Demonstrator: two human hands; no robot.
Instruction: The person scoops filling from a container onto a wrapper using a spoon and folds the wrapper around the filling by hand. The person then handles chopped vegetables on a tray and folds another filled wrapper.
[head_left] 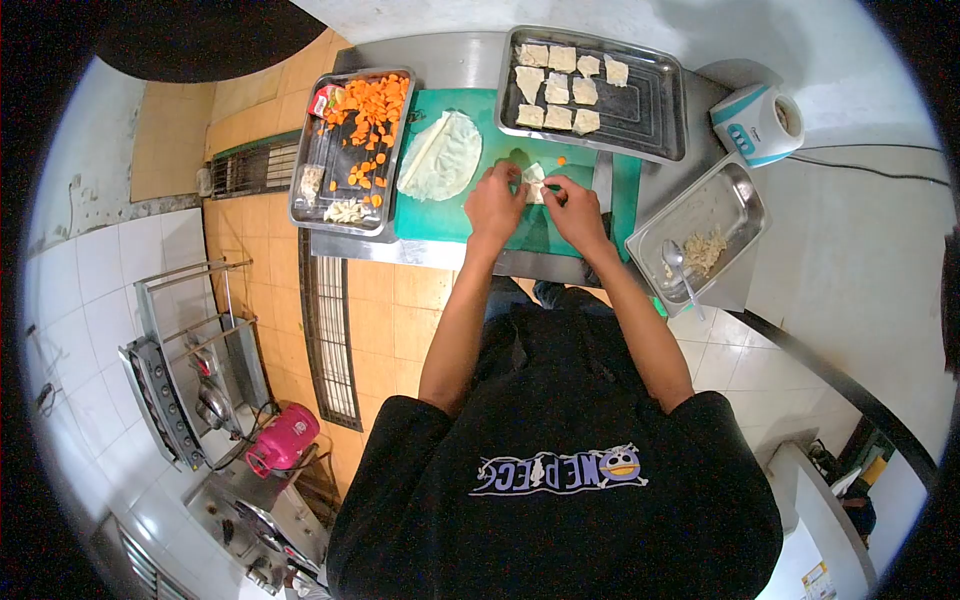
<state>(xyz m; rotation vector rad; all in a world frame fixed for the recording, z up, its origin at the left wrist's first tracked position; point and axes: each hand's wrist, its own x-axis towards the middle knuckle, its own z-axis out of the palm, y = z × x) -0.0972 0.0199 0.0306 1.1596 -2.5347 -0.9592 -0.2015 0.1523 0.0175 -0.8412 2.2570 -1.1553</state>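
My left hand (pixel 497 203) and my right hand (pixel 577 212) meet over the green cutting board (pixel 420 222). Between their fingertips is a small pale dough wrapper (pixel 535 182), partly folded, with both hands pinching its edges. To the left of my left hand lie thin round wrappers (pixel 440 158) with one edge folded over. Beyond my right hand, a knife (pixel 603 180) rests on the board. A small orange carrot piece (pixel 561 160) sits just past the fingers. What the wrapper encloses, if anything, is hidden.
Several pale square pieces (pixel 557 88) lie on a dark metal tray (pixel 640 140). At left, another tray (pixel 300 205) holds chopped carrots (pixel 375 105). To the right, a deep metal pan (pixel 745 200) contains pale filling (pixel 705 250) and a spoon (pixel 676 260), beside a white-and-blue appliance (pixel 750 125).
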